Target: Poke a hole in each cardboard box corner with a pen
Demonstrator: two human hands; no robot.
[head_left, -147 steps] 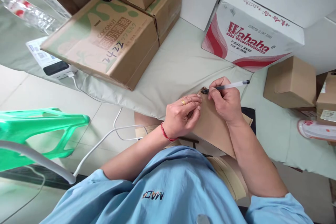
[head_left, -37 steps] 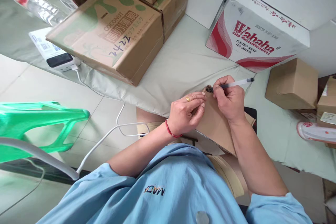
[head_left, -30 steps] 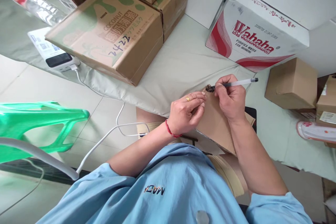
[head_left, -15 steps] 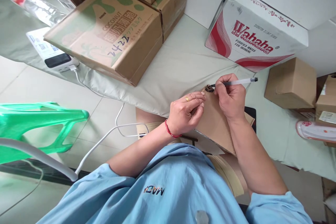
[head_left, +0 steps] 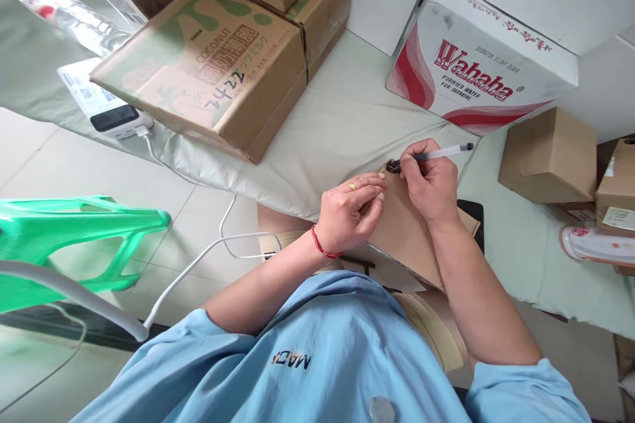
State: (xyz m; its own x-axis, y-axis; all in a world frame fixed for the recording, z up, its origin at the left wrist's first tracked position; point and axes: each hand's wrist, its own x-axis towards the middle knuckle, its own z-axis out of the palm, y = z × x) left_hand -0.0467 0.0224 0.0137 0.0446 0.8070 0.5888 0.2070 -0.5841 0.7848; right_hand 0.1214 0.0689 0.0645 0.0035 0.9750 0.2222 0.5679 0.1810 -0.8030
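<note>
My right hand [head_left: 430,182] is closed around a pen [head_left: 444,153] with a clear barrel and a dark end cap. The pen's lower end points at a dark, scribble-like patch [head_left: 393,166] near the upper corner of a brown cardboard box [head_left: 404,228]. The box leans against the table edge, over my lap. My left hand [head_left: 351,211], with a gold ring and a red bracelet, has its fingers curled together and the fingertips against the box's upper left edge. The pen's tip is hidden by my right fingers.
On the cloth-covered table [head_left: 347,119] stand a coconut carton [head_left: 198,73], a Wahaha water carton [head_left: 461,73] and a small plain box [head_left: 548,155]. A power bank [head_left: 113,117] trails a white cable [head_left: 198,264]. A green stool [head_left: 74,231] stands at left.
My right hand and the pen have shifted slightly left, closer to the dark patch. My left hand stays at the box's edge. The view has moved a little.
</note>
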